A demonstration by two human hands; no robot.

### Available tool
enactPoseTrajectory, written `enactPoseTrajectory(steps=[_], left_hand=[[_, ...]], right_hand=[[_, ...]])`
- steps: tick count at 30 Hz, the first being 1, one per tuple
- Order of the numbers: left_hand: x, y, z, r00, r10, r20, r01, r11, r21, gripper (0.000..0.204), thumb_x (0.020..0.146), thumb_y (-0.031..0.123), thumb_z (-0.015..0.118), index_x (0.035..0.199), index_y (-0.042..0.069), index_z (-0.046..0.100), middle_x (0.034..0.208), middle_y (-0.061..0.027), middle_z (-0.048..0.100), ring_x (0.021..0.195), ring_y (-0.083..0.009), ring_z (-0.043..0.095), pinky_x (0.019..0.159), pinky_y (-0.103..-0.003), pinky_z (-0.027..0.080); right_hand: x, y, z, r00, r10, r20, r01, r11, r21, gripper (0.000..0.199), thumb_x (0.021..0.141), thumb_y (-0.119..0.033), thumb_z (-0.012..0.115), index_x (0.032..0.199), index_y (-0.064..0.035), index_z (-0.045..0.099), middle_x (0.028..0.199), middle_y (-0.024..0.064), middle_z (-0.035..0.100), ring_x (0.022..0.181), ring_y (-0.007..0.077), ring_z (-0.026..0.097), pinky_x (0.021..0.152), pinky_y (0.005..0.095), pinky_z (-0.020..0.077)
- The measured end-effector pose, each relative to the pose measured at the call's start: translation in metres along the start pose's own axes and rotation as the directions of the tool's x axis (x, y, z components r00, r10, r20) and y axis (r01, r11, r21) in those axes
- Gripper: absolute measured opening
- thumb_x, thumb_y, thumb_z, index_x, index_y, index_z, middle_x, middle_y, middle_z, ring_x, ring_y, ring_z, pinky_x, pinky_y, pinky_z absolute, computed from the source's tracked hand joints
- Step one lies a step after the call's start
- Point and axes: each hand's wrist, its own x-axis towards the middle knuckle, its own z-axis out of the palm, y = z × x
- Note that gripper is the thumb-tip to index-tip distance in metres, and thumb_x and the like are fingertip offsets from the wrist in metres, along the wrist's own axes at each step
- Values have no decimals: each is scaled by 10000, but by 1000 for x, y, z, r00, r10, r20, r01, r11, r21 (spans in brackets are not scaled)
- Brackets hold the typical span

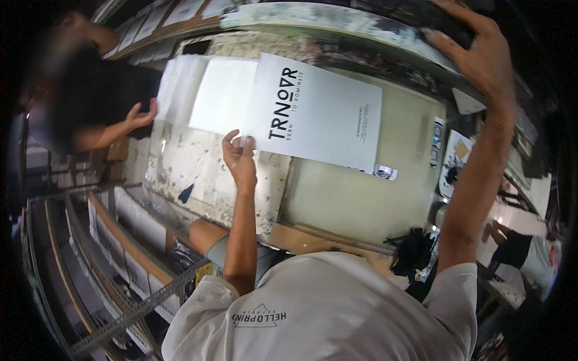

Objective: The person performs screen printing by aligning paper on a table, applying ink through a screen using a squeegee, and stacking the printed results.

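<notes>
A white sheet (325, 120) with black printed lettering lies at a slant over the pale, greenish-grey work board (355, 198). My left hand (241, 159) pinches its lower left corner between thumb and fingers. Whether it is a single sheet or a flat bag, I cannot tell. Raised at the far right, my right hand (484, 57) has its thumb and fingers around a dark thing beside a long, paint-stained frame (337, 39). What that dark thing is stays unclear in the shadow. To the left of the printed sheet lies a stack of blank white sheets (223, 93).
At the left, a person in dark clothes reaches a hand (141, 117) toward the stack. A metal rack (120, 307) holding several frames stands lower left. Black rags (412, 249) hang at the board's near right edge. Another person (524, 253) is at the far right.
</notes>
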Motion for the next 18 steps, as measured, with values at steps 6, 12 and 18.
enactPoseTrajectory(steps=[6,12,18], left_hand=[[39,-27,-145,981,107,-164,-92,991,100,383,907,8,644,1244,54,468,884,-8,651,696,-40,526,569,-176,385],[46,-35,-203,619,702,-352,-54,486,872,549,848,144,749,1286,-51,482,1159,-199,597,1013,-324,583,883,-447,469],[11,7,-39,697,678,235,-592,359,722,303,752,62,804,1039,81,709,1039,-96,661,1024,-271,596,911,-391,434]], right_hand=[[-2,43,12,1000,1,11,0,998,-65,576,769,-358,824,1261,-108,661,1217,186,643,1159,291,609,981,394,473],[-1,19,6,1000,25,11,-25,997,-66,634,718,-434,832,1230,-95,674,1159,185,670,1101,304,635,949,404,486],[-3,9,-1,1000,17,-21,-19,997,-72,643,682,-463,847,1194,-103,698,1143,193,691,1084,303,664,945,389,504]])
